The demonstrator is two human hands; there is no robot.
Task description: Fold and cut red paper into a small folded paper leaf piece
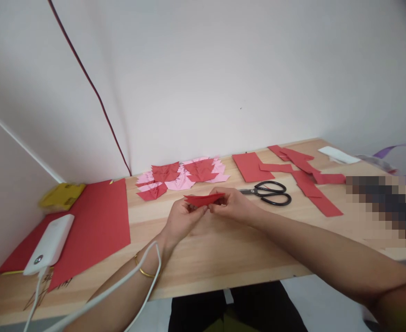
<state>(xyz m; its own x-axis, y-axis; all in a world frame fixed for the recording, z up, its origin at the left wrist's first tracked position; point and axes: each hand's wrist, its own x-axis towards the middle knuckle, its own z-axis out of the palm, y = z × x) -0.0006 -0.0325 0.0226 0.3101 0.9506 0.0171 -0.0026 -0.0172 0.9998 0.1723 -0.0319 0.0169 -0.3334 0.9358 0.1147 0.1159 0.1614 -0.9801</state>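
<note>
Between my two hands, just above the table, is a small folded piece of red paper (203,200) with pointed ends. My left hand (184,216) pinches its left and lower side. On the other end, my right hand (235,204) has thumb and fingers closed around the paper. Black-handled scissors (274,192) lie close to my right hand, their blades partly hidden behind it. Beyond my hands sit several folded red and pink paper pieces (182,177) in overlapping rows.
Red paper strips (313,193) and a red rectangle (253,167) lie at the right. A white power bank (50,244) with a cable rests on large red sheets (99,221) at the left, near a yellow packet (62,196). The cable passes over my left forearm.
</note>
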